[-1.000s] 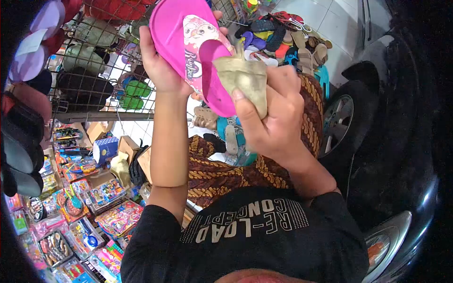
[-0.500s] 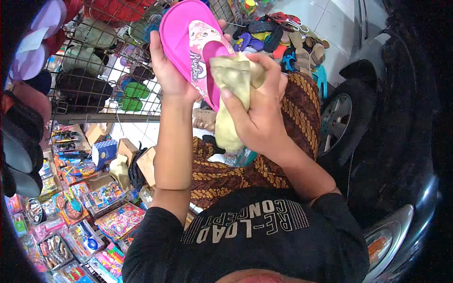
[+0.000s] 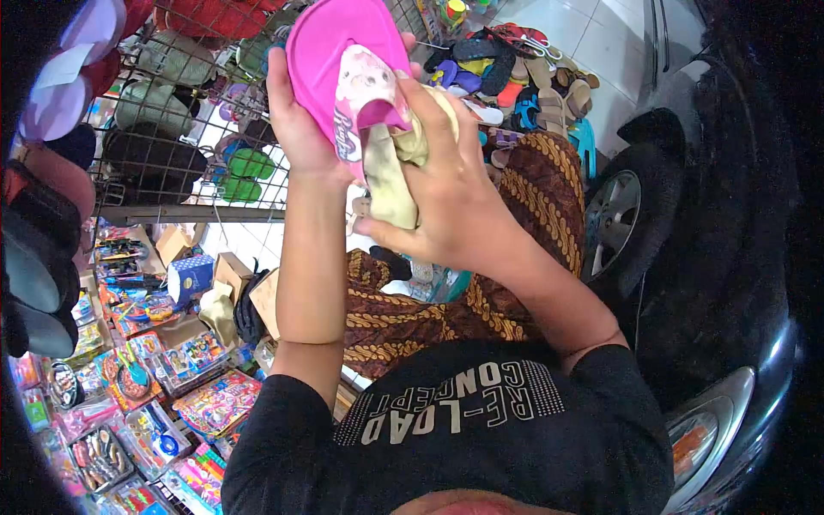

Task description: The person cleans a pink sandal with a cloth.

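My left hand (image 3: 309,129) is wrapped round the underside of a pink flip-flop (image 3: 330,47), thumb along one edge of the sole and fingertips showing at the other. The flip-flop is tilted toward me; its wide strap (image 3: 365,81) is white and pink with a printed character and lettering. In my right hand (image 3: 459,193) is a pale yellow cloth (image 3: 390,184), bunched under the fingers and pressed to the strap opening and heel end. The rear of the sole is largely hidden by the cloth and hand.
A wire rack (image 3: 232,120) hung with sandals stands at the left. Below it lie packaged toys (image 3: 219,399) and small boxes. More footwear (image 3: 549,86) is heaped on the tiled floor. Close on my right is a dark car with its wheel (image 3: 614,210).
My right hand has turned over and moved the cloth left against the strap and heel part of the flip-flop. The flip-flop has shifted slightly up and left.
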Available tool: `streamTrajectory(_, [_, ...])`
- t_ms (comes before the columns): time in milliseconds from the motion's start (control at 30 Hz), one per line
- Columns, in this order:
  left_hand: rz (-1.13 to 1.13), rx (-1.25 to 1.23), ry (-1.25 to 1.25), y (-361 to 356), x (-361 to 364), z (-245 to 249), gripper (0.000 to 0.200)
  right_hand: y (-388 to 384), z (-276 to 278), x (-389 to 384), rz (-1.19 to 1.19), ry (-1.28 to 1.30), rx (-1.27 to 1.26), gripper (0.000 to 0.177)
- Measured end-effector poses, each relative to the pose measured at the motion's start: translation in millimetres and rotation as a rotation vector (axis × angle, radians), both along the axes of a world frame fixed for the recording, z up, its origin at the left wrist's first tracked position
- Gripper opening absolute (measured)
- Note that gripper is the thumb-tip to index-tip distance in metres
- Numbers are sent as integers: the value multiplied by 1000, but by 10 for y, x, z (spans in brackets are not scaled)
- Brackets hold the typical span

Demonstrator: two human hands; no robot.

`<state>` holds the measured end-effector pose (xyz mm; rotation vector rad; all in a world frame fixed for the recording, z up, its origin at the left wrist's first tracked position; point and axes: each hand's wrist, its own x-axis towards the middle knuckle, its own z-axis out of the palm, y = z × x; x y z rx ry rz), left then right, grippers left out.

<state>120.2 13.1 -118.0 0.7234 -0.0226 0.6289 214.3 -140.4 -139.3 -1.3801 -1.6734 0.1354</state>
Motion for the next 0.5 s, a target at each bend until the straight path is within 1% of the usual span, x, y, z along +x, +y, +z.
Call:
streamTrajectory(33, [28, 16, 23, 43, -11, 3, 88, 9, 6, 19, 8, -30, -9, 51])
streamTrajectory(67, [56, 32, 43, 87, -23, 2, 88, -13, 37, 35, 17, -31, -35, 45])
streamTrajectory(100, [80, 48, 63, 141, -30, 6, 88, -55, 86, 45, 22, -55, -48, 44])
streamTrajectory(133, [46, 49, 34, 221, -56, 20, 89, -110, 136, 50, 27, -79, -62, 42])
streamTrajectory(167, [50, -28, 23, 255, -77, 40, 91, -145, 160, 67, 30, -103, -76, 41])
streamTrajectory(267, [79, 5, 7, 370, -153, 84, 95, -167, 32, 120, 10, -128, -67, 44])
streamTrajectory(333, [88, -15, 6, 330, -162, 77, 96, -219, 120, 379, 134, 13, -108, 41])
streamTrajectory(367, [69, -78, -73, 325, -178, 78, 95, -239, 126, 536, 196, 85, -127, 39])
streamTrajectory(433, [28, -207, -227, 350, -241, 96, 92, -229, -23, 803, 445, 784, -228, 40])
streamTrajectory(500, [19, -161, -222, 379, -260, 98, 93, -365, 20, 928, 367, 1267, -401, 41])
